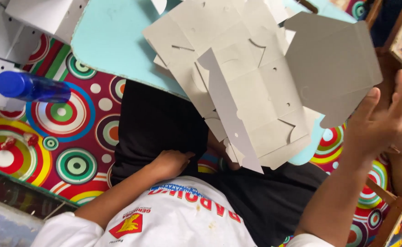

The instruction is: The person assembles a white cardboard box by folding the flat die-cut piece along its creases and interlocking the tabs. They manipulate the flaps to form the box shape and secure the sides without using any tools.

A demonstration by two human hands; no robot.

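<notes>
Two hands show in the head view. The left hand [171, 162] rests on the black cloth [159, 119] over the person's lap, fingers curled loosely on the fabric and holding nothing. The right hand [384, 121] is raised at the right edge, fingers spread and straight, its fingertips touching the lower corner of a single grey cardboard blank [331, 64] that is lifted and tilted. Beside that blank, a loose stack of flat die-cut cardboard sheets [237, 77] lies on the pale blue worktop [109, 36], its lower edge hanging past the worktop's rim above the lap. A blue bottle [31, 87] lies at the left over a mat of coloured circles [68, 146], well apart from both hands.
</notes>
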